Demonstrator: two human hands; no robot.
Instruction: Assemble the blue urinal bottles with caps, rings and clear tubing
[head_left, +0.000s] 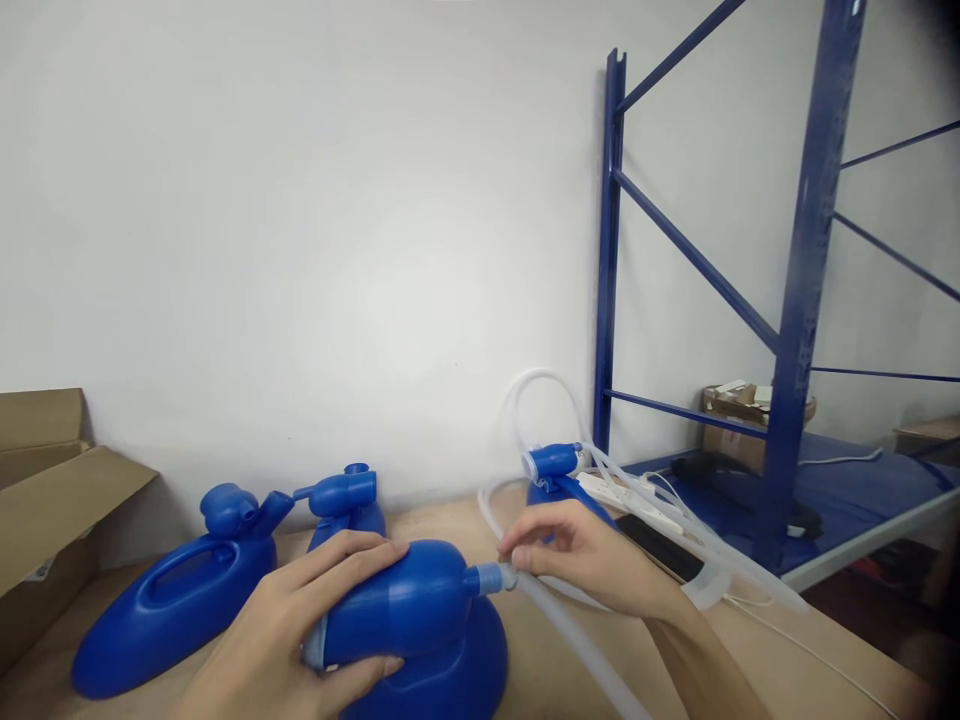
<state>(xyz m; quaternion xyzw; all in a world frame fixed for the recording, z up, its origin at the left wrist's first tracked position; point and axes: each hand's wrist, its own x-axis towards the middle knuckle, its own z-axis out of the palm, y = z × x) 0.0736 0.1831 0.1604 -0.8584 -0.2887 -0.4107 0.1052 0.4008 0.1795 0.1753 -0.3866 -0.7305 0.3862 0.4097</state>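
Observation:
My left hand (300,625) is wrapped round the neck of a blue plastic container (427,625) at the near middle of the wooden table (787,640). My right hand (581,560) pinches the end of a clear plastic tube (577,635) right at the container's light-blue spout (491,577). The tube runs down toward the frame's bottom edge. Behind my hands stand a second blue container (172,610) with a handle at the left, a third (345,500) at the back, and another blue container (555,470) with coiled clear tubing (540,395).
An open cardboard box (45,500) sits at the far left. A blue metal rack (802,300) stands at the right, with a blue shelf holding a small box (739,420) and dark cables. A white power strip (630,497) and a black flat object (664,548) lie near the table's right side.

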